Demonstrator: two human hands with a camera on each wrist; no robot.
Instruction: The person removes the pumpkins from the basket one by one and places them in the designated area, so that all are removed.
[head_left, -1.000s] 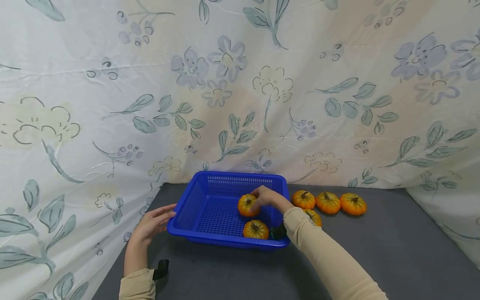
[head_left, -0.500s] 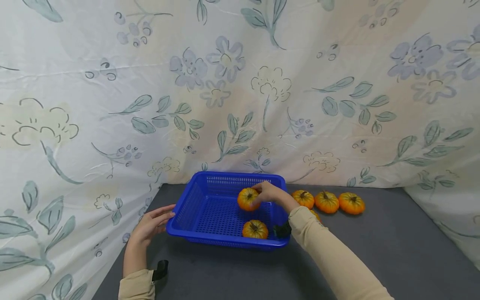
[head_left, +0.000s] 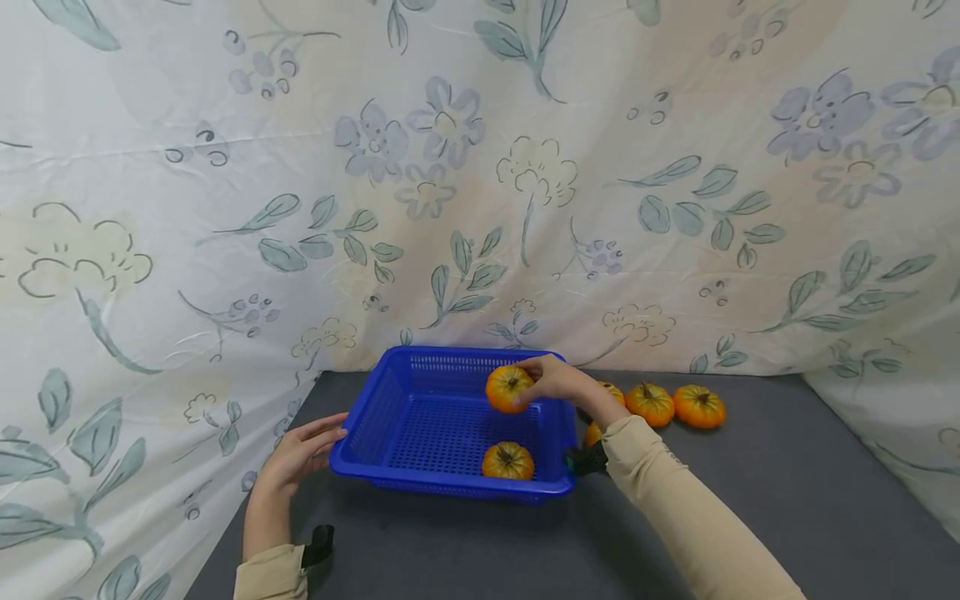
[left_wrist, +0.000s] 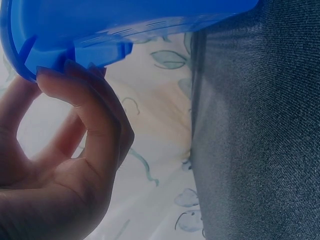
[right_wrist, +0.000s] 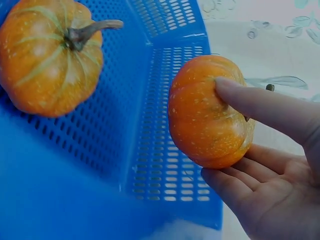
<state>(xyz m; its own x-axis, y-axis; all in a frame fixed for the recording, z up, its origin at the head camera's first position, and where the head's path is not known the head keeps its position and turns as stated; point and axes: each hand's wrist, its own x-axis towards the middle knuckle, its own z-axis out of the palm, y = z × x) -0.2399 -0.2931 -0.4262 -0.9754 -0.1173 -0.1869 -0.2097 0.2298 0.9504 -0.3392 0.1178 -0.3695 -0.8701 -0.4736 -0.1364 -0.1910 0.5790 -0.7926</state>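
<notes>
My right hand [head_left: 558, 379] holds a small orange pumpkin [head_left: 507, 389] above the right side of a blue plastic basket [head_left: 435, 425]. In the right wrist view, the thumb presses one side of this pumpkin [right_wrist: 200, 120] and the fingers support it from below. A second pumpkin [head_left: 508, 461], with green-yellow stripes and a brown stem, sits on the basket's floor near its front right. My left hand [head_left: 292, 458] grips the basket's left rim; the left wrist view has thumb and fingertips at the basket's edge [left_wrist: 30, 60].
To the right of the basket, two pumpkins, one at the middle [head_left: 650, 404] and one at the far right [head_left: 700, 407], stand on the dark grey table [head_left: 750, 492]. More pumpkin surface [head_left: 592, 434] shows partly behind my right wrist. A flowered cloth [head_left: 420, 250] hangs behind the table.
My right hand has lifted the pumpkin up from low in the basket and shifted it slightly right. The left hand stays at the rim.
</notes>
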